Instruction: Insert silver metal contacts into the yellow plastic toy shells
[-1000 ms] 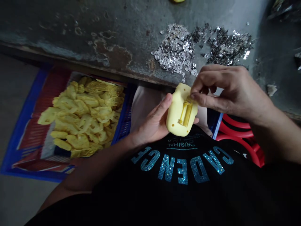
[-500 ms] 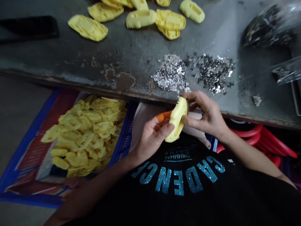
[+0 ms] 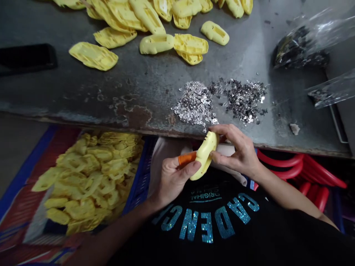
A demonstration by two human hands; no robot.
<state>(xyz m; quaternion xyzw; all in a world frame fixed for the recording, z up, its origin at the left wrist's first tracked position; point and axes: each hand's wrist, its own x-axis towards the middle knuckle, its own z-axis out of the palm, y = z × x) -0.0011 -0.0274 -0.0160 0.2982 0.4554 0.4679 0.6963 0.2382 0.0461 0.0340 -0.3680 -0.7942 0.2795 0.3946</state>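
Observation:
A yellow plastic shell [image 3: 204, 153], long and curved with a notched upper end, is held tilted in front of my chest, just off the table edge. My left hand [image 3: 173, 177] pinches its lower end between thumb and fingers; an orange finger cover sits on one finger. My right hand [image 3: 237, 151] grips its upper right side, with thumb and fingertips on the rim. Beyond the shell lie a pile of small silvery metal pieces [image 3: 194, 103] and a darker pile of metal clips [image 3: 245, 99]. Whether a metal piece is between my right fingertips I cannot make out.
Several yellow shells [image 3: 156, 44] lie across the back of the grey table [image 3: 155, 81]. A blue and red crate [image 3: 140, 173] full of yellow shells stands below left. Plastic bags of metal parts [image 3: 302, 48] lie at right, a black phone-like slab [image 3: 27, 57] at left. Red plastic tubes [image 3: 307, 166] show below right.
The view has tilted up, so the table and crate appear lower and more shells show at the back. Both hands keep hold of the yellow shell in nearly the same pose.

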